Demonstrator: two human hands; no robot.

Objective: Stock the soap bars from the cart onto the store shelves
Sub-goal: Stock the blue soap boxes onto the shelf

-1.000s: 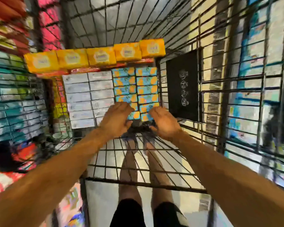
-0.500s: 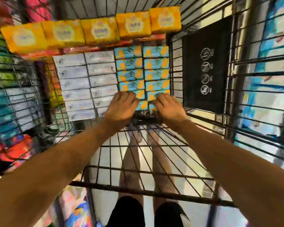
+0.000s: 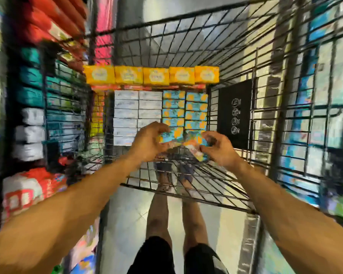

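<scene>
Soap bars [image 3: 167,136] now off stack [image 3: 185,107]

The wire cart [image 3: 188,176] carries blue-and-orange soap bars [image 3: 184,111] stacked flat in two columns. At their 9 o'clock stand two columns of white soap boxes [image 3: 137,113], and at 12 o'clock a row of five yellow boxes [image 3: 151,76]. At 6 o'clock are two blurred held bars [image 3: 167,138], one gripped by the left hand [image 3: 149,143] and one, tilted, by the right hand [image 3: 220,149]. Stocked shelves [image 3: 34,95] stand at the cart's 9 o'clock.
</scene>
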